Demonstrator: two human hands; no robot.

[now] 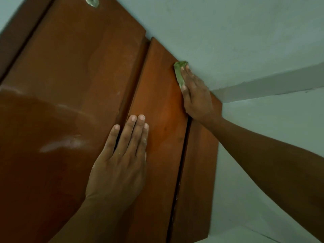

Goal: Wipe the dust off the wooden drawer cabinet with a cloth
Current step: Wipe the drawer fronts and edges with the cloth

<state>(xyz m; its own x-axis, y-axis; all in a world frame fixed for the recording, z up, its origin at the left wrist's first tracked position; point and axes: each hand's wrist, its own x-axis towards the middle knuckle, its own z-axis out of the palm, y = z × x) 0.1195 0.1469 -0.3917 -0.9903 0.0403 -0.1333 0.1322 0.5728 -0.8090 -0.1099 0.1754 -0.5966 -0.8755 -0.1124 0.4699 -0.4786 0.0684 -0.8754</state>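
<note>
The reddish-brown wooden drawer cabinet [70,76] fills the left and middle of the head view, seen at a steep tilt, with dust smears on its glossy panel. My right hand [196,95] presses a folded green cloth [179,72] flat against the cabinet's narrow side strip, right where the wood meets the wall. My left hand [121,163] lies flat on the wood with its fingers together and straight, spanning the groove between the wide panel and the side strip. It holds nothing.
A pale green wall [245,41] runs along the cabinet's right edge, with a lighter band [271,83] crossing it. A pale knob [92,1] shows at the top of the cabinet. Dark grooves run between the wooden strips.
</note>
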